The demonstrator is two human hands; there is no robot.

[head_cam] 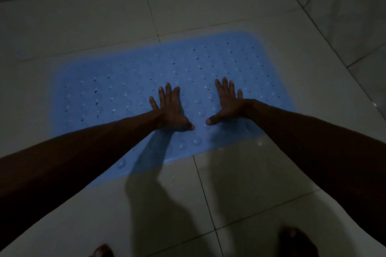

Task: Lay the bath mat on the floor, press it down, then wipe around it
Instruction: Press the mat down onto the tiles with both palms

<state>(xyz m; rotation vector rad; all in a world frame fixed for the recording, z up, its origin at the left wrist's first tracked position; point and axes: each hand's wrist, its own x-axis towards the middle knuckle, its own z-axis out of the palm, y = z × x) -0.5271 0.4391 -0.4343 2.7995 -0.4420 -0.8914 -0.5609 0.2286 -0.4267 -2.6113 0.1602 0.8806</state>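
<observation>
while the blue bath mat point(167, 81) lies flat on the tiled floor point(240, 194), left hand point(170, 108) and right hand point(227, 102) press it with fingers spread, apart: step 1 done, 2 underway, wiping apparently left.

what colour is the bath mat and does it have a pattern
Light blue bath mat, dotted with rows of small holes, seen in the head view.
</observation>
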